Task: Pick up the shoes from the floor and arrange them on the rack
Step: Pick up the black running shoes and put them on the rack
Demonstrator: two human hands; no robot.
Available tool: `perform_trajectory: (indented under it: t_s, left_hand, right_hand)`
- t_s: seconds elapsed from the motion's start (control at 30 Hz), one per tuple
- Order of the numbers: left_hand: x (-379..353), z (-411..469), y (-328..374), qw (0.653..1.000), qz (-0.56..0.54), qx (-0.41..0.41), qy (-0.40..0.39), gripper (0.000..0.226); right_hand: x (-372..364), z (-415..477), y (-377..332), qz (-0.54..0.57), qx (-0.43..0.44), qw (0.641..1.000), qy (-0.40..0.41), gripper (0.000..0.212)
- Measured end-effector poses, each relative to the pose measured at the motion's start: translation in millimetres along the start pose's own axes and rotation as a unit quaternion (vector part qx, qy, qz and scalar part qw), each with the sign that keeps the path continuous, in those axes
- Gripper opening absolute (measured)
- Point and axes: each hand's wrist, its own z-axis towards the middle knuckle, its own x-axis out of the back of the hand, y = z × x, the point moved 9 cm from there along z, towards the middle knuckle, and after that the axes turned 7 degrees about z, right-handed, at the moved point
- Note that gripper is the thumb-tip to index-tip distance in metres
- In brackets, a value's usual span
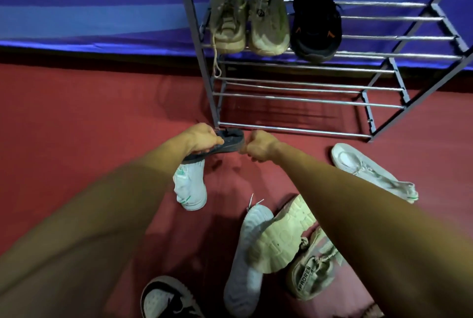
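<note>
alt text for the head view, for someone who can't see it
A left hand grips a dark shoe in front of a metal rack, with the right hand curled at the shoe's end. Two beige shoes and a black shoe sit on a rack shelf; several pale shoes lie on the red floor.

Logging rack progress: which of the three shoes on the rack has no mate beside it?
The black shoe with orange marks, rightmost on the rack. The left beige shoe and middle beige shoe look like a pair.
</note>
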Motion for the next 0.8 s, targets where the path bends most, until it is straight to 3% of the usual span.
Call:
perform_trajectory:
  t_s: [0.07,0.17,0.37,0.53,0.63,0.8]
  left_hand:
    - [-1.3,12.0,-8.9,1.0,0.027,-0.001,0.0,0.018]
    - [-8.3,29.3,-22.4,0.996,0.091,0.007,0.005,0.02]
    - [-35.6,62.0,-34.4,0.969,0.246,-0.021,0.018,0.032]
    - [-53.4,89.6,-51.5,0.958,0.282,-0.013,0.047,0.055]
    - [-58.5,99.2,-60.4,0.96,0.27,-0.008,0.079,0.064]
    - [-59.9,105.7,-65.9,0.955,0.267,-0.015,0.125,0.058]
  right_hand:
    - [-5.9,7.6,3.1,-0.066,0.002,0.998,-0.015,0.008]
    - [-13.8,26.2,6.9,-0.135,0.005,0.991,-0.014,0.04]
    - [-37.2,63.3,-5.1,-0.151,0.052,0.987,-0.032,0.041]
    - [-58.3,81.1,3.8,-0.12,0.091,0.987,-0.051,0.044]
    - [-65.1,97.2,21.7,-0.136,0.044,0.989,-0.044,0.054]
    - [-60.9,108.8,38.3,-0.14,0.001,0.99,-0.015,0.051]
